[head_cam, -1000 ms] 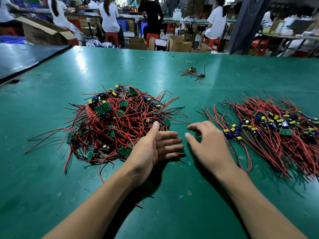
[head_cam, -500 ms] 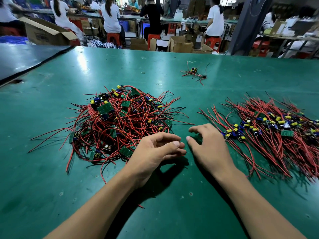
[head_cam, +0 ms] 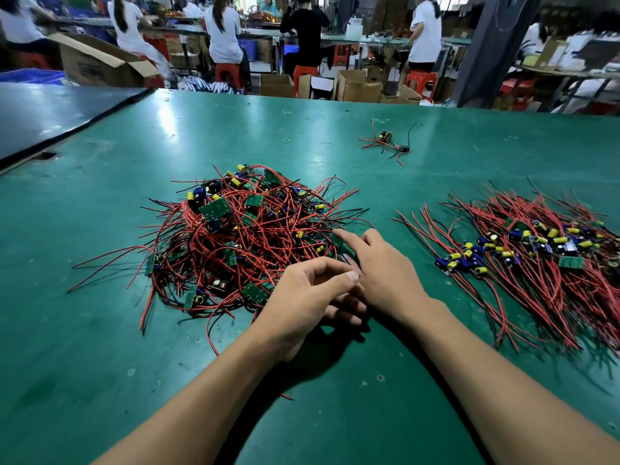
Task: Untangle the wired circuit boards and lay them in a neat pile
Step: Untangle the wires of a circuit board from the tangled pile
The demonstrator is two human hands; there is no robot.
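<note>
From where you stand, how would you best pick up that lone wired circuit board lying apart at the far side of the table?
Probably by the lone circuit board itself, pinched across its edges from above. It is the one stiff part; its thin red and black wires sprawl loosely around it over the green table and would give a poor grip.

a single wide-angle head camera looks forward and down, close above the green table (head_cam: 84, 347).
</note>
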